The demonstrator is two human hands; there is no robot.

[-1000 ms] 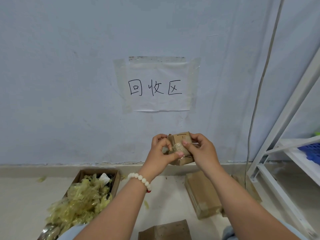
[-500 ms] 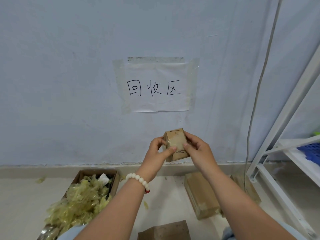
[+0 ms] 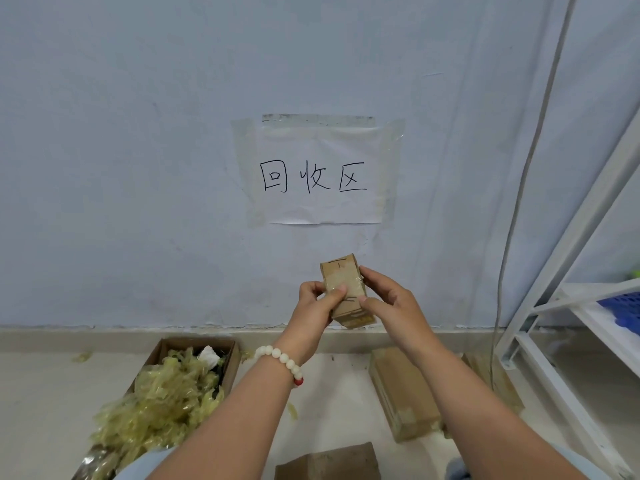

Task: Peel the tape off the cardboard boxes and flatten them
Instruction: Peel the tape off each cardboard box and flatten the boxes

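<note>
Turned on end since a second ago: small brown tape-wrapped cardboard box (image 3: 344, 289), mid-air before the pale wall (image 3: 138, 168), pinched between left hand (image 3: 317, 308) and right hand (image 3: 389, 301), thumbs on its taped face. Probably hunting a tape end; nothing peeled. Free air all round; white metal shelf frame (image 3: 588, 216) off right, floor (image 3: 34, 410) below.

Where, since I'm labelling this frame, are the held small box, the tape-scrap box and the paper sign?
small box (image 3: 341, 273), head view, taped front face.
tape-scrap box (image 3: 188, 344), head view, far cardboard wall.
paper sign (image 3: 325, 211), head view, blank strip below writing.
</note>
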